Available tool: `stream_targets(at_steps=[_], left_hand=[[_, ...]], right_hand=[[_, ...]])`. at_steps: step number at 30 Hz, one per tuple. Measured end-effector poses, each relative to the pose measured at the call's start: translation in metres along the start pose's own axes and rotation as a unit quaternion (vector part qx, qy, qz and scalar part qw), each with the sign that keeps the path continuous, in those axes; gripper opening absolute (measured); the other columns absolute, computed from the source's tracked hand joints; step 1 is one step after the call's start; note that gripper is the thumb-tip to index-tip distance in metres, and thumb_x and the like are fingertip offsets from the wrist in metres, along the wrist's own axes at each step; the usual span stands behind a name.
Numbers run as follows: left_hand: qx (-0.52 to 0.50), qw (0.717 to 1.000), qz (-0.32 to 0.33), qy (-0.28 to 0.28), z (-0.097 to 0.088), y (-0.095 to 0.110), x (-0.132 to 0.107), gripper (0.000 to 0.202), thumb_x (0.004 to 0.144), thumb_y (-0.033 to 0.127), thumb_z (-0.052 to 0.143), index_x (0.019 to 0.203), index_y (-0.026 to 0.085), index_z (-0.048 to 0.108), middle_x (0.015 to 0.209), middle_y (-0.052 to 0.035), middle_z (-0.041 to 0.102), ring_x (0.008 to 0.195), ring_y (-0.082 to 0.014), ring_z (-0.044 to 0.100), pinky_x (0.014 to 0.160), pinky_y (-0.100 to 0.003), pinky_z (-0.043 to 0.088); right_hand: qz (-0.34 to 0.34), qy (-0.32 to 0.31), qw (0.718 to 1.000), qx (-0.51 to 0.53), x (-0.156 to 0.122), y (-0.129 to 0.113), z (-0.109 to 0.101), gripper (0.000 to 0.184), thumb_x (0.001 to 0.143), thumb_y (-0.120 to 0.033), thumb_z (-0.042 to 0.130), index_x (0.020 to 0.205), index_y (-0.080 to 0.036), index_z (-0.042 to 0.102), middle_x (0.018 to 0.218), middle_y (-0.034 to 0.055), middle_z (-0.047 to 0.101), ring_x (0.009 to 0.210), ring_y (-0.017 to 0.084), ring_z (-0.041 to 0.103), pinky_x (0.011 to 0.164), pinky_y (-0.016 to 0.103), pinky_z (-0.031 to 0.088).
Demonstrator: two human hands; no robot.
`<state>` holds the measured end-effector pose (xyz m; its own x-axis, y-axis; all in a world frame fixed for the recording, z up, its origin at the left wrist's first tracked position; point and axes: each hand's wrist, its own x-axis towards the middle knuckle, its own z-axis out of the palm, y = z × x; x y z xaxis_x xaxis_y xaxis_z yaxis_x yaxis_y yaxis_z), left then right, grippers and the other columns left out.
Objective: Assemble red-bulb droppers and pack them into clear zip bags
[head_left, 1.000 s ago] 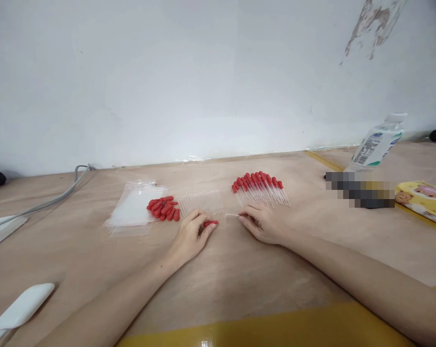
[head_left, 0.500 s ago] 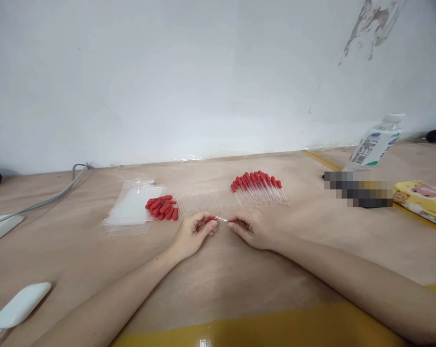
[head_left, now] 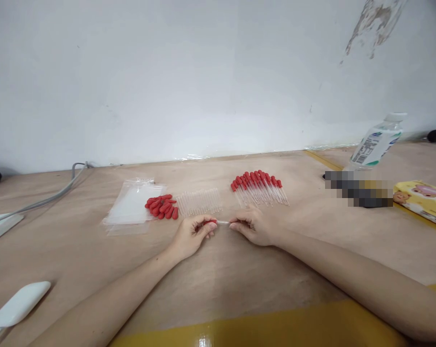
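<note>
A pale, scuffed wall [head_left: 203,72] rises behind the work surface, with a ragged brownish patch [head_left: 376,26] where its finish is broken, high on the right. Clear film glints along the line where wall and table meet. The tabletop [head_left: 239,274] is covered in a smooth, tan sheet with faint darker smudges; a glossy yellow band [head_left: 257,327] crosses its near edge, and a narrow yellow strip [head_left: 324,160] runs slanting down the right side.

Near the middle of this surface, the left hand [head_left: 193,235] pinches a red dropper bulb [head_left: 212,221] between thumb and fingers. The right hand [head_left: 256,227] pinches a slim clear pipette tube [head_left: 223,222], which lies level between the hands with its end at the bulb's mouth; how far it goes in cannot be told.

Just beyond the hands lies a row of bare clear tubes [head_left: 199,201], with a heap of loose red bulbs [head_left: 162,207] beside it and clear plastic bags [head_left: 131,205] farther left. To the right, red-capped droppers [head_left: 259,183] lie fanned side by side. A labelled plastic bottle [head_left: 378,142] and a yellow printed packet [head_left: 423,200] sit at the far right; a grey cable [head_left: 59,195] trails across the left.
</note>
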<state>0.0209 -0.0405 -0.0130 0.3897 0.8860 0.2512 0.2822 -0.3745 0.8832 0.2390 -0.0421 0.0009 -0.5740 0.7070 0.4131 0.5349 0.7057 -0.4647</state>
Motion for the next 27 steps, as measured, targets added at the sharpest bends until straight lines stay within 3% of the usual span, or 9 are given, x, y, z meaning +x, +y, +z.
stream_targets(at_steps=[6,12,19,23,27], left_hand=[[0.07,0.995,0.005,-0.07,-0.001,0.006,-0.005,0.026,0.084,0.036,0.051,0.086,0.015,0.066,0.06,0.0005,0.057,0.054,-0.0097,0.051,0.051,-0.019,0.043],[0.149,0.988,0.033,-0.023,-0.001,0.01,-0.006,0.023,0.084,0.036,0.052,0.085,0.017,0.067,0.065,0.0001,0.062,0.057,-0.0114,0.053,0.053,-0.021,0.042],[0.188,0.979,0.08,-0.019,-0.001,0.011,-0.007,0.021,0.084,0.033,0.052,0.086,0.018,0.067,0.07,-0.0007,0.066,0.06,-0.0125,0.057,0.055,-0.021,0.044],[0.214,0.972,0.091,-0.027,-0.001,0.011,-0.009,0.02,0.085,0.031,0.052,0.084,0.018,0.067,0.067,0.0003,0.064,0.056,-0.0112,0.055,0.053,-0.02,0.042],[0.233,0.966,0.106,-0.041,-0.001,0.011,-0.009,0.021,0.086,0.029,0.05,0.089,0.017,0.067,0.074,-0.0019,0.067,0.064,-0.0134,0.058,0.06,-0.023,0.045]], right_hand=[[-0.016,-0.067,0.997,-0.042,0.003,0.002,-0.012,0.018,0.086,-0.027,0.05,0.081,-0.022,0.067,0.069,-0.0031,0.066,0.053,0.009,0.046,0.074,0.031,0.03],[-0.062,0.033,0.977,-0.199,-0.003,-0.002,0.001,0.027,0.088,-0.024,0.041,0.081,-0.018,0.066,0.068,0.0034,0.063,0.057,0.012,0.046,0.066,0.032,0.026],[-0.113,0.04,0.978,-0.169,-0.003,0.001,0.006,0.029,0.089,-0.023,0.036,0.084,-0.017,0.063,0.068,0.0036,0.062,0.057,0.012,0.046,0.064,0.031,0.028],[-0.11,0.032,0.978,-0.176,0.0,-0.002,0.009,0.03,0.088,-0.023,0.035,0.078,-0.017,0.062,0.066,0.0027,0.062,0.054,0.011,0.043,0.064,0.031,0.026],[-0.096,0.021,0.98,-0.174,0.001,-0.004,0.015,0.032,0.089,-0.023,0.034,0.071,-0.016,0.06,0.06,0.0014,0.06,0.051,0.011,0.04,0.064,0.03,0.025]])
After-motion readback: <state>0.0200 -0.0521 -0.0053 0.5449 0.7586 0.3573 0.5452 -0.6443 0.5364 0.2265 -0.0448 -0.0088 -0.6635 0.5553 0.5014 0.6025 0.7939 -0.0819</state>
